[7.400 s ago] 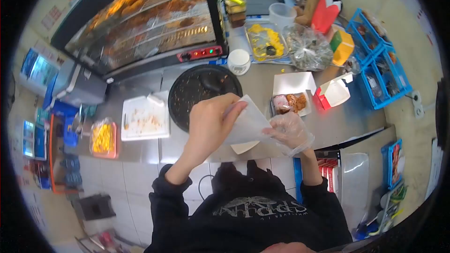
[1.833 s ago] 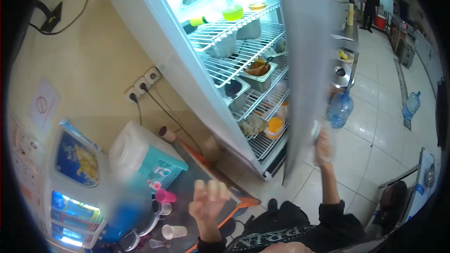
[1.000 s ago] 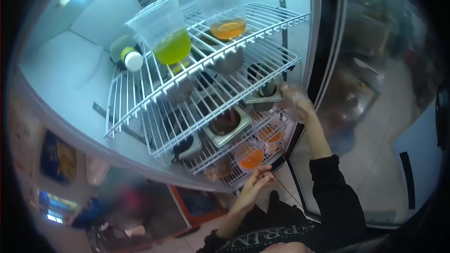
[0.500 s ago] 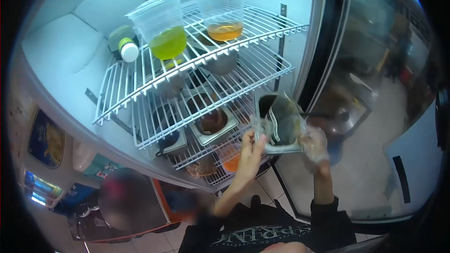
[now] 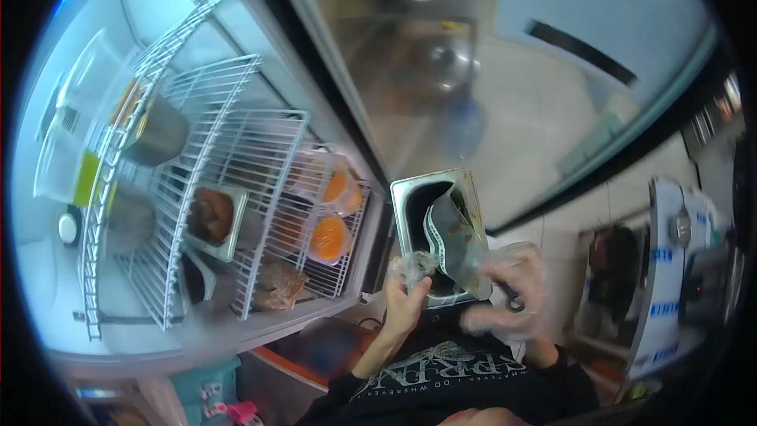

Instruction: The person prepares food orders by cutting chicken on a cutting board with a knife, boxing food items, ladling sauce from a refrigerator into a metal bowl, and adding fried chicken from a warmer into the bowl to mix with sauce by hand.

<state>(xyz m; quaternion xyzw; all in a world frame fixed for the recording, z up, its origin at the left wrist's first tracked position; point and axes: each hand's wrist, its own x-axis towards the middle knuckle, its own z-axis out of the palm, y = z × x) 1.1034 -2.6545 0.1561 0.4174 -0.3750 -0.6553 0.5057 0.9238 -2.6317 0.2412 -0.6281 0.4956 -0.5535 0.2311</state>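
My left hand (image 5: 404, 306) grips the near left rim of a deep rectangular metal food pan (image 5: 400, 225), thumb on top, beside crumpled clear plastic film (image 5: 418, 267). Standing in the pan is a grey sheet-like piece (image 5: 457, 237) with a pale lettered strip along its edge; its kind is unclear. The pan's inside is dark. At the pan's near right corner, my right hand (image 5: 516, 288) wears a clear plastic glove. Its fingers are curved and apart, somewhat blurred. A small dark curved shape shows between them, and I cannot tell what it is.
To the left stands an open fridge with white wire shelves (image 5: 272, 181). On them are metal pans (image 5: 211, 221), tubs with orange contents (image 5: 330, 238) and a wrapped brown bundle (image 5: 277, 285). The glass door (image 5: 505, 95) swings out ahead. A teal box (image 5: 206, 386) sits low left.
My view has turned right, so the fridge now lies at the left. The pan has come away from the shelves, close to my body. My right hand has left the pan's right rim.
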